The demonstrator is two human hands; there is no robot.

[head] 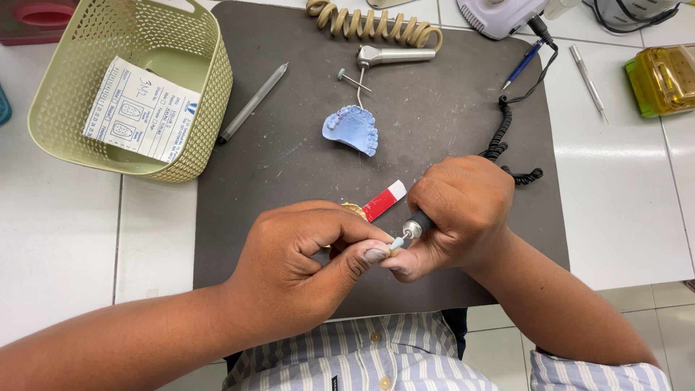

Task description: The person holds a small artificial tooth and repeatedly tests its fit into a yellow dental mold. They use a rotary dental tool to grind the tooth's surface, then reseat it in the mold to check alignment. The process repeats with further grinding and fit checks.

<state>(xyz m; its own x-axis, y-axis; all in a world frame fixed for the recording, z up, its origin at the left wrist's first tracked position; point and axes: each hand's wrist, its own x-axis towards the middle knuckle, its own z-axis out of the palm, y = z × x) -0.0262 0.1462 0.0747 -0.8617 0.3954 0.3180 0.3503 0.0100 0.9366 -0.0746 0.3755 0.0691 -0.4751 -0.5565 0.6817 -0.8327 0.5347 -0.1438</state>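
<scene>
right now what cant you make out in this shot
Head view only:
- Piece pinched in the left hand: hidden by its fingers.
- Rotary handpiece body: wrapped by the right hand.
- White machine and red box: cut off by the top edge.
- Paper slip in the basket: print too small.

So the bench is a white tiled worktop (pixel 622 188) with a dark grey mat (pixel 289 181) laid over the middle. On the mat: a blue dental cast (pixel 352 129), a grey pen-like stick (pixel 253 103), a metal handpiece (pixel 394 55), a small mounted bur (pixel 354 80), a red and white strip (pixel 384 200), plus a beige coiled cord (pixel 373 24). Off the mat, a green plastic basket (pixel 210 87) sits left, a blue pen (pixel 523 64), a thin metal tool (pixel 588 81) and a yellow box (pixel 662 78) right.
</scene>
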